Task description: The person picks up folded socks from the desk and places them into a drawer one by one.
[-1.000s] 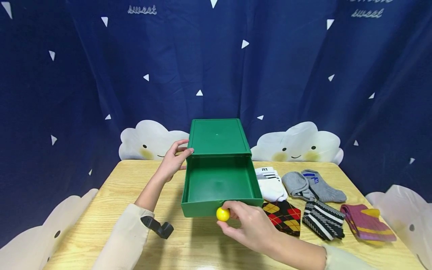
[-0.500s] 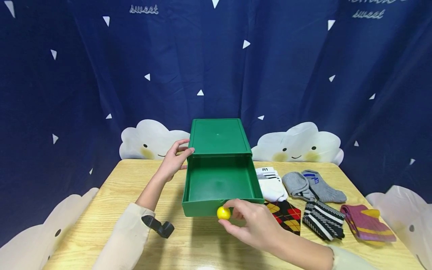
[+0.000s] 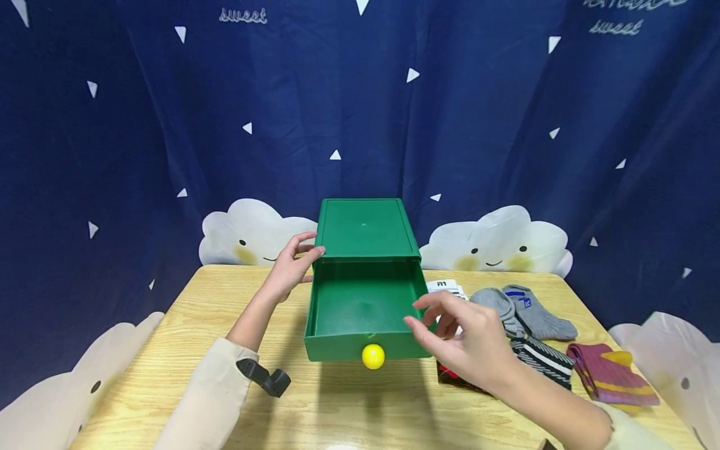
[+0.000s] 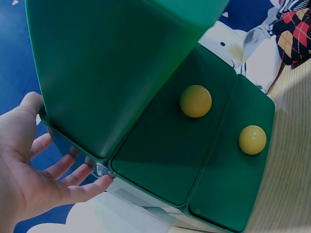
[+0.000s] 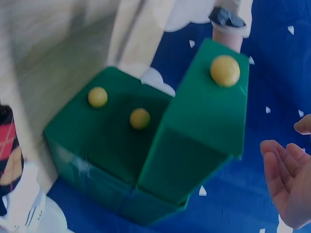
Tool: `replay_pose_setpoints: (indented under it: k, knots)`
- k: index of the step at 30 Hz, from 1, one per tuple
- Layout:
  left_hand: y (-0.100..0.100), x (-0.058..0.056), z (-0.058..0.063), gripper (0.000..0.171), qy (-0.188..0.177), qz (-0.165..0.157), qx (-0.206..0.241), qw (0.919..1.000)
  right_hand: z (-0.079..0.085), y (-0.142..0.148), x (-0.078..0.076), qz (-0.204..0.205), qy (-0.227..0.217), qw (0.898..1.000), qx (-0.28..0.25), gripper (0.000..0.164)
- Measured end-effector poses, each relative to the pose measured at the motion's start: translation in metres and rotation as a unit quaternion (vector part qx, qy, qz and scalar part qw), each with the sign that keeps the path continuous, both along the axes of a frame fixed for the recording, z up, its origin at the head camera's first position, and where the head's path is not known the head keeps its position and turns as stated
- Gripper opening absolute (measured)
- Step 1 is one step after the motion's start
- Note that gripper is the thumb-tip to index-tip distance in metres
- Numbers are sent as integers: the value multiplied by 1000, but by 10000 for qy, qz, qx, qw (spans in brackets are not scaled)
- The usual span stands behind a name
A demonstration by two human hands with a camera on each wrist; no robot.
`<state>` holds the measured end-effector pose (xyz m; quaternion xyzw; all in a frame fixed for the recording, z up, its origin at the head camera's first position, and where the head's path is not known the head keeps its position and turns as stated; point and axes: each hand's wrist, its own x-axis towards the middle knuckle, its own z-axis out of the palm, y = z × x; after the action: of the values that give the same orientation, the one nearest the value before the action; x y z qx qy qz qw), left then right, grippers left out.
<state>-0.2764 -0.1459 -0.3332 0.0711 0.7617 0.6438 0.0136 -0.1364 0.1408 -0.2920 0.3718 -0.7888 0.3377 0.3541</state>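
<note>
A green plastic drawer cabinet [image 3: 368, 228] stands at the table's middle. Its top drawer [image 3: 337, 348] is pulled out, with a bare inside and a round yellow knob [image 3: 373, 356] on the front. My left hand [image 3: 289, 270] rests against the cabinet's left side, thumb at the upper front corner; in the left wrist view its fingers [image 4: 82, 190] lie spread along that side. My right hand [image 3: 469, 334] is off the knob, in front of the drawer's right side, fingers loosely bent with nothing between them. Below, two closed drawers [image 4: 160, 150] carry yellow knobs [image 4: 196, 101].
On the table's right lie folded socks: white [image 3: 444, 287], grey [image 3: 542, 315], black-and-white striped [image 3: 544, 361], purple-and-yellow [image 3: 615, 378], and red-black argyle [image 3: 450, 375] partly hidden by my right hand. A dark blue curtain [image 3: 360, 112] with cloud pictures [image 3: 495, 237] hangs behind.
My right hand has let go of the yellow knob and moved right and up, to the drawer's right side. The left hand and the pulled-out drawer stay in place.
</note>
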Motion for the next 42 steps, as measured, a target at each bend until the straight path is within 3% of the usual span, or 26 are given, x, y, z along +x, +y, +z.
replay_pose_setpoints:
  k: [7,13,18,27,35,39,42]
  knots:
    - [-1,1,0,53,-20,-10,-10,10000,8,21,-13,-1051,-908,9902,-124,18]
    - [-1,1,0,53,-57,16,-38,10000,6,44,-33,-1679,-1819,9685,-280,16]
    - [-2,2,0,53,-60,18,-35,10000,-2,63,-51,-2081,-2406,9477,-273,27]
    - [-2,2,0,54,-28,31,-33,10000,-28,100,-80,-2424,-3527,9038,-50,53]
    - [0,1,-2,53,-35,74,42,10000,-72,120,-104,-2269,-4896,8418,-155,70]
    - [0,0,-3,53,-37,54,90,9999,-95,125,-114,-2286,-5267,8186,-150,71]
    - [1,-1,-3,53,-74,32,146,9999,-108,125,-118,-2251,-5448,8076,-175,67]
